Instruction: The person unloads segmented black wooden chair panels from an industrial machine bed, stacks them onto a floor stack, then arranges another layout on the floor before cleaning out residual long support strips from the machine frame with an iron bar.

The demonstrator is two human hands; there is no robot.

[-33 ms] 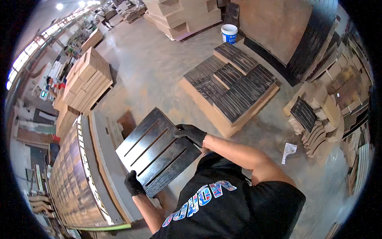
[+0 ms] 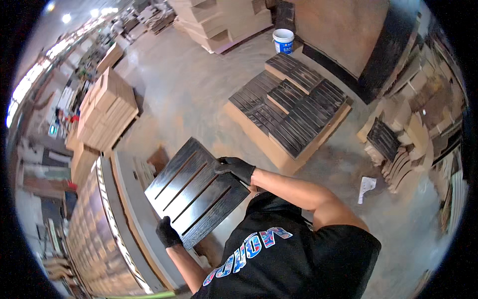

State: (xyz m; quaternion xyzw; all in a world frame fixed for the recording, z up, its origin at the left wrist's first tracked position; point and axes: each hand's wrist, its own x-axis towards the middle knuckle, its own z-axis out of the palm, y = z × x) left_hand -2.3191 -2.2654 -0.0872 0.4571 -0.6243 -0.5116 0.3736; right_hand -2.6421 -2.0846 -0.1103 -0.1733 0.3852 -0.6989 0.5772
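Note:
I hold a black wooden panel (image 2: 196, 192) with three long grooves, tilted in front of my chest. My left hand (image 2: 168, 233), in a black glove, grips its lower near corner. My right hand (image 2: 236, 168), also in a black glove, grips its upper right edge. The panel hangs over the end of a long grey machine table (image 2: 124, 209) that runs along my left side.
A low pallet stacked with similar black grooved panels (image 2: 289, 107) stands on the concrete floor ahead right. A white bucket (image 2: 284, 41) sits beyond it. Tan board stacks (image 2: 107, 112) rise at the left and offcut piles (image 2: 383, 139) at the right. A paper scrap (image 2: 367, 187) lies on the floor.

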